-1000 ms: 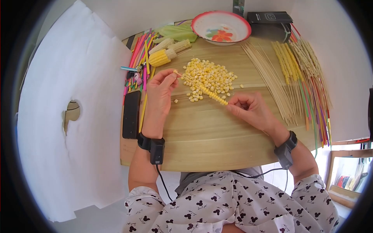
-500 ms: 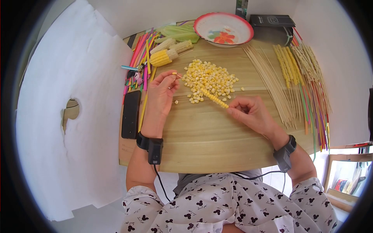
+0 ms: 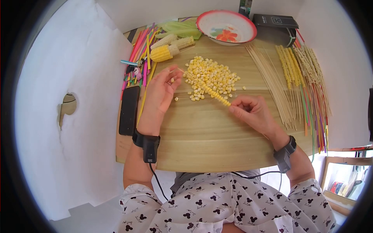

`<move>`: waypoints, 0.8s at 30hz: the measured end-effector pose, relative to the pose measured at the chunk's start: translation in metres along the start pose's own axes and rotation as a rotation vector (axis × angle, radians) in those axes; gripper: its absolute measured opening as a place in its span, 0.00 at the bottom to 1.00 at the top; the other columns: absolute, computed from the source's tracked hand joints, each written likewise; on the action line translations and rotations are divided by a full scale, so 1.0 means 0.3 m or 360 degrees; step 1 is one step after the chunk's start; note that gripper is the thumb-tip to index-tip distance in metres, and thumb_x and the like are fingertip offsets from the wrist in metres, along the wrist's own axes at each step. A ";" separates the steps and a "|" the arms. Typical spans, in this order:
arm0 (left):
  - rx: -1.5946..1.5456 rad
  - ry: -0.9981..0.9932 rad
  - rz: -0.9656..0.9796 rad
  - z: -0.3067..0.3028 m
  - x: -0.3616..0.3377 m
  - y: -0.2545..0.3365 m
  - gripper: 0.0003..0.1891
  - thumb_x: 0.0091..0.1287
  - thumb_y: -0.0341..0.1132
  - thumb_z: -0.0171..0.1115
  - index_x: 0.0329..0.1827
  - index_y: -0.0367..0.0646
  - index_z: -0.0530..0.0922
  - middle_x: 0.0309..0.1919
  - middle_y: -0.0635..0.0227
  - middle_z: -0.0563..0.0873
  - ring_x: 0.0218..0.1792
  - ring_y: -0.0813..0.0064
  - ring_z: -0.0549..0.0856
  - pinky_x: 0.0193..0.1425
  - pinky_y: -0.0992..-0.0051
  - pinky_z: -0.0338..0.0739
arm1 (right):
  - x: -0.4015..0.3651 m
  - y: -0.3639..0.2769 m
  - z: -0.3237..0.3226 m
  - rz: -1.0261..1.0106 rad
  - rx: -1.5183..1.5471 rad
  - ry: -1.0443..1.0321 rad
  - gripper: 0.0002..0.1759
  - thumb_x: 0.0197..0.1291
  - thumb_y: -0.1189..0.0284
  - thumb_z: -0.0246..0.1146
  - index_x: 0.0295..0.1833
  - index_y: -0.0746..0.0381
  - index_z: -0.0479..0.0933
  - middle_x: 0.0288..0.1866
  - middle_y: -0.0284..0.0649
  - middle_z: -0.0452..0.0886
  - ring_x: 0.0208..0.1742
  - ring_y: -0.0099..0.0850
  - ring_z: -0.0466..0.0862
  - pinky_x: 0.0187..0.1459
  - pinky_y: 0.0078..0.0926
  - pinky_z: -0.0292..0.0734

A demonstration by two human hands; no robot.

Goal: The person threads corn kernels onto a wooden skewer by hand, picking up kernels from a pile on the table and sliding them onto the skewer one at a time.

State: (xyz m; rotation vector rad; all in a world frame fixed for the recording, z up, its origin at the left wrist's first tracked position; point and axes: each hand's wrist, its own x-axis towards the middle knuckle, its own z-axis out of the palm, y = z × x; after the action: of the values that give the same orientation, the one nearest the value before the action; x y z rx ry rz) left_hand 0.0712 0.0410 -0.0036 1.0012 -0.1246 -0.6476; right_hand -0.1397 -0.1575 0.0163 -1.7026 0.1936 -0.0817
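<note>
A dark phone (image 3: pixel 128 110) is seen lying flat on the table (image 3: pixel 210 143) just to the left of the left hand (image 3: pixel 161 91), and coloured strips (image 3: pixel 140 42) are spread beyond it, with partly stripped corn cobs (image 3: pixel 163 52) laid above the fingertips. The left hand's thumb and forefinger are pinched together on a single kernel (image 3: pixel 172 80), which is held at the thin pointed end of a skewer (image 3: pixel 217 97). A loose pile of kernels (image 3: pixel 210 75) is heaped between the two hands, slightly farther from the body, and the skewer is slanted across its near edge. The skewer's lower stretch is threaded with a row of kernels, and its near end is clamped between the closed fingers of the right hand (image 3: pixel 252 112). Beyond that hand an enamel bowl (image 3: pixel 226 27) is set. To its right, bare sticks (image 3: pixel 272 81) are fanned out, and filled sticks (image 3: pixel 289 64) are laid just beside them.
</note>
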 end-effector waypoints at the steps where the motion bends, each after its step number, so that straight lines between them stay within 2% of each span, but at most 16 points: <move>1: -0.0106 0.0102 0.0007 0.017 -0.005 0.007 0.16 0.70 0.25 0.50 0.58 0.26 0.71 0.50 0.51 0.80 0.51 0.67 0.81 0.57 0.72 0.77 | 0.000 0.001 -0.001 -0.0005 0.0011 0.0002 0.07 0.63 0.73 0.64 0.34 0.65 0.78 0.22 0.18 0.68 0.24 0.07 0.61 0.23 0.11 0.54; 2: -0.0106 0.0103 0.0007 0.019 -0.007 0.010 0.16 0.70 0.25 0.50 0.58 0.26 0.71 0.50 0.51 0.80 0.51 0.67 0.81 0.57 0.72 0.77 | 0.001 0.000 -0.001 -0.0005 0.0010 0.0001 0.07 0.63 0.73 0.64 0.34 0.65 0.78 0.22 0.18 0.68 0.24 0.07 0.61 0.23 0.11 0.54; 4: -0.0160 -0.0091 0.0029 0.021 -0.011 0.015 0.17 0.65 0.20 0.47 0.56 0.26 0.71 0.54 0.48 0.77 0.60 0.57 0.76 0.68 0.66 0.70 | 0.001 -0.004 -0.002 -0.0018 0.0004 0.0018 0.07 0.63 0.73 0.64 0.34 0.65 0.78 0.23 0.18 0.67 0.24 0.07 0.61 0.23 0.11 0.54; 7: -0.0047 -0.0159 0.0080 0.029 -0.017 0.013 0.19 0.60 0.16 0.44 0.55 0.26 0.71 0.56 0.48 0.76 0.63 0.54 0.74 0.71 0.65 0.67 | 0.000 -0.010 -0.002 -0.0033 0.0005 0.0024 0.06 0.63 0.74 0.64 0.34 0.65 0.78 0.23 0.18 0.67 0.24 0.07 0.61 0.23 0.11 0.53; 16: 0.0238 -0.0110 0.0226 0.040 -0.022 0.004 0.14 0.68 0.18 0.47 0.55 0.27 0.72 0.56 0.51 0.77 0.62 0.59 0.76 0.70 0.68 0.69 | 0.001 -0.006 -0.003 -0.0054 0.0005 0.0045 0.07 0.64 0.73 0.64 0.34 0.65 0.78 0.22 0.18 0.66 0.24 0.07 0.60 0.23 0.11 0.53; 24: 0.0235 -0.0057 0.0178 0.023 -0.019 -0.006 0.12 0.67 0.20 0.55 0.52 0.28 0.74 0.51 0.55 0.81 0.57 0.63 0.80 0.64 0.74 0.75 | 0.000 -0.014 -0.003 -0.0030 -0.0001 0.0036 0.07 0.63 0.73 0.64 0.34 0.65 0.78 0.23 0.18 0.67 0.24 0.07 0.61 0.23 0.11 0.54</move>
State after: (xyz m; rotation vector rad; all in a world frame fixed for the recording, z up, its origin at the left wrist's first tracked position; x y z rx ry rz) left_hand 0.0632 0.0385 -0.0001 1.1169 -0.2611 -0.5598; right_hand -0.1396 -0.1579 0.0207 -1.7045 0.1940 -0.1149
